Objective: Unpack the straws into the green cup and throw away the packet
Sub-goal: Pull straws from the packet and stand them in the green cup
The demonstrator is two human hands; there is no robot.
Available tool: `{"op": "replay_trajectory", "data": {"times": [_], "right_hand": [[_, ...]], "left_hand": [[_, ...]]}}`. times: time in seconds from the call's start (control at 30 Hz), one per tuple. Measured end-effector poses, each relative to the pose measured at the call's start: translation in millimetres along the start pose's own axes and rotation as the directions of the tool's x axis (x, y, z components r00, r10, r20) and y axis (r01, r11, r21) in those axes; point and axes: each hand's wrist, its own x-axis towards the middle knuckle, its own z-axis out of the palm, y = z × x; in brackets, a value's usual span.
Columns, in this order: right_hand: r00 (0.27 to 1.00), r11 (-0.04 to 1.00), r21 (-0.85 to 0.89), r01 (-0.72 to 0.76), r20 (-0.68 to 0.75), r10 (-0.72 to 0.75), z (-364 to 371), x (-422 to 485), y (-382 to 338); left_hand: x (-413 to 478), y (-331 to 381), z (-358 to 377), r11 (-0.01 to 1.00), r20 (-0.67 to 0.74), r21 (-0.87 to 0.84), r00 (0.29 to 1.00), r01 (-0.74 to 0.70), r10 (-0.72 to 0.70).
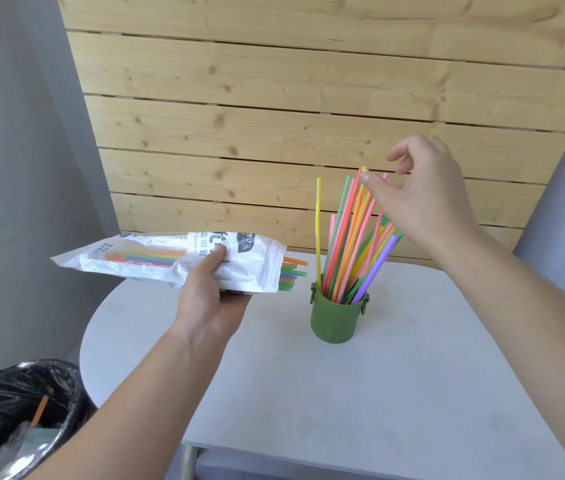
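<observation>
- A black-lined bin (14,417) is sitting at the lower left of the frame, beside the desk (308,393).
- The left hand (210,292) is gripping the packet (170,261) left of centre, straw ends poking out of its right end.
- The green cup (338,318) is standing mid-desk, holding loose straws (353,237).
- The right hand (419,195) is hovering open at their tips, gripping nothing.
</observation>
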Motion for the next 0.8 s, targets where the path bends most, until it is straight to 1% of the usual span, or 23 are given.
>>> {"op": "replay_trajectory", "data": {"times": [0.03,0.07,0.13,0.17,0.23,0.27,0.33,0.4,0.47,0.5,0.53,0.67,0.8], "right_hand": [[1.000,0.999,0.039,-0.022,0.007,0.022,-2.0,-10.3,-4.2],[0.998,0.995,0.080,-0.052,0.047,0.048,-1.7,-20.9,-7.9],[0.978,0.988,0.109,-0.110,0.188,0.089,1.7,-43.9,-13.4],[0.956,0.984,0.101,-0.147,0.272,0.115,5.2,-54.9,-16.0],[0.880,0.956,0.113,-0.271,0.431,0.199,14.7,-74.4,-20.2],[0.833,0.923,0.144,-0.358,0.495,0.246,19.7,-82.4,-21.4],[0.761,0.816,0.240,-0.526,0.561,0.326,32.8,-93.5,-23.4],[0.715,0.657,0.366,-0.659,0.576,0.396,44.4,-102.7,-25.3],[0.690,0.515,0.471,-0.716,0.586,0.425,53.2,-110.1,-26.7],[0.688,0.476,0.501,-0.722,0.590,0.423,56.4,-113.7,-27.7],[0.691,0.461,0.518,-0.720,0.590,0.417,58.8,-116.7,-28.4],[0.720,0.464,0.552,-0.692,0.564,0.403,60.1,-118.7,-25.4],[0.715,0.394,0.600,-0.697,0.541,0.443,51.7,-109.3,-17.2]], "left_hand": [[-0.8,0.3,0.5,1.000,-0.001,-0.001,1.000,0.001,-0.001],[-1.0,1.0,1.1,1.000,0.000,0.001,1.000,-0.001,0.001],[-3.1,1.7,3.3,1.000,0.008,-0.007,1.000,0.000,0.000],[-4.5,2.3,4.8,1.000,0.015,-0.011,1.000,-0.001,0.001],[-7.6,2.9,8.1,1.000,0.039,-0.011,0.999,-0.007,0.007],[-9.8,2.2,10.2,1.000,0.057,-0.002,0.998,-0.010,0.010],[-13.5,-0.9,13.5,0.999,0.089,0.040,0.996,-0.016,0.013],[-17.6,-6.1,16.9,0.995,0.122,0.099,0.992,-0.026,0.013],[-19.9,-11.7,18.7,0.989,0.139,0.141,0.990,-0.038,0.018],[-20.3,-13.3,18.9,0.987,0.138,0.154,0.990,-0.044,0.022],[-20.0,-14.2,18.5,0.985,0.135,0.163,0.991,-0.048,0.026],[-16.8,-11.1,15.4,0.986,0.118,0.161,0.992,-0.053,0.034],[-11.9,-3.1,13.7,0.992,0.070,0.116,0.997,-0.048,0.040]]}}
